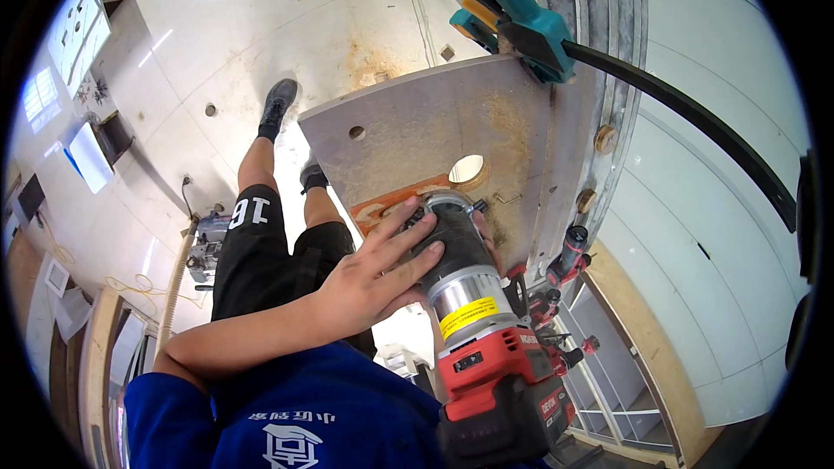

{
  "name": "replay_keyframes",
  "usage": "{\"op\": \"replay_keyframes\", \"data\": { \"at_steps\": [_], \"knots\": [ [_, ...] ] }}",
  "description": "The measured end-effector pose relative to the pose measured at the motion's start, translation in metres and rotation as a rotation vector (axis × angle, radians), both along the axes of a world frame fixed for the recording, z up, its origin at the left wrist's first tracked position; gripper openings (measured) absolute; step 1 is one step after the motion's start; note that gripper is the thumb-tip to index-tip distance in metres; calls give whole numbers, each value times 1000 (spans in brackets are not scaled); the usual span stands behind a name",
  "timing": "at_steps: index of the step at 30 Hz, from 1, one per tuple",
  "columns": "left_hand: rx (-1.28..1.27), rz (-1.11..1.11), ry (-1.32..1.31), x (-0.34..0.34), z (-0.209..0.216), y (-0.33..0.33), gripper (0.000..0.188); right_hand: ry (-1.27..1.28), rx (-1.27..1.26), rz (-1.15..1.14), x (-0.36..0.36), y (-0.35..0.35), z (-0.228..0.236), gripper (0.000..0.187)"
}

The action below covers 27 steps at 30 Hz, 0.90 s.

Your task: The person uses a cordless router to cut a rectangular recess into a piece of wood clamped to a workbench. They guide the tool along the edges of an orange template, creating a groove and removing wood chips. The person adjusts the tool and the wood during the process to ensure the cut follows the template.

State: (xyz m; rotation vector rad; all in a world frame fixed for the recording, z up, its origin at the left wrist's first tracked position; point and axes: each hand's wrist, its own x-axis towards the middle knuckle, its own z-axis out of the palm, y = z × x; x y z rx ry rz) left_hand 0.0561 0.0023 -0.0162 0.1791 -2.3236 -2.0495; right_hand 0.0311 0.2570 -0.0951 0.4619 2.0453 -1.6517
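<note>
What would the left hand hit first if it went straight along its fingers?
The red-and-black power tool: the left hand already appears to lie against its dark housing. Beyond that, probably the board, though depth is unclear.

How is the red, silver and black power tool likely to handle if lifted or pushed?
The power tool is probably heavy for its size, given its metal collar and bulky battery. Its solid-looking housing should stay stiff. Dust on the board might let it slide easily there.
</note>
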Motion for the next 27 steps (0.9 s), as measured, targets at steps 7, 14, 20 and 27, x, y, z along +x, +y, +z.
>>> {"op": "replay_keyframes", "data": {
  "at_steps": [7,14,20,27],
  "knots": [
    [23,20,20,5,-3,-1,68,140,-74,-107,-1,-41,28,72],
    [-87,-10,10,6,7,-11,84,99,-85,-19,6,-23,6,74],
    [-252,-3,101,-7,3,-6,86,45,-299,141,-33,-73,36,75],
    [-371,-399,157,-38,-4,-13,45,510,13,245,-22,-47,121,74]
  ]
}}
